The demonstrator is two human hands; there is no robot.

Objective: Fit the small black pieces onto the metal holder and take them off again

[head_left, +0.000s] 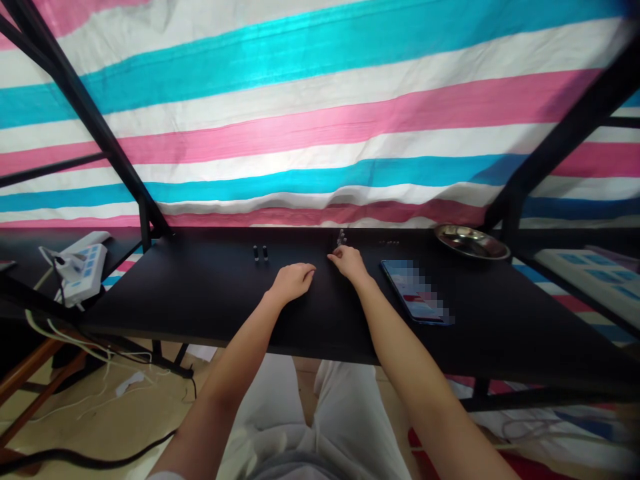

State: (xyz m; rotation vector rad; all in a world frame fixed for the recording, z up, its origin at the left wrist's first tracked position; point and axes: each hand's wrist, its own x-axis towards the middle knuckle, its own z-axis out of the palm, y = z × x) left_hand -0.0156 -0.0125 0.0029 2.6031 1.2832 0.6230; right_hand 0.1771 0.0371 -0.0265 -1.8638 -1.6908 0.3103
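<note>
My left hand (294, 282) rests on the black table with its fingers curled in; whatever they may hold is hidden. To the right and slightly farther away, my right hand (351, 262) is closed in a pinch, and I cannot make out what is in it. Just beyond its fingers stands a small cluster of shiny metallic pieces (342, 237), too small to name. Two small dark cylinders with pale ends (256, 253) stand side by side beyond my left hand. A row of tiny pieces (393, 243) lies farther right along the back.
A phone (417, 293) with a blurred screen lies right of my right forearm. Behind it sits a round metal dish (473, 241). Black frame posts (103, 130) rise at both sides before a striped sheet (320, 127). A white power strip (86, 270) is at the left.
</note>
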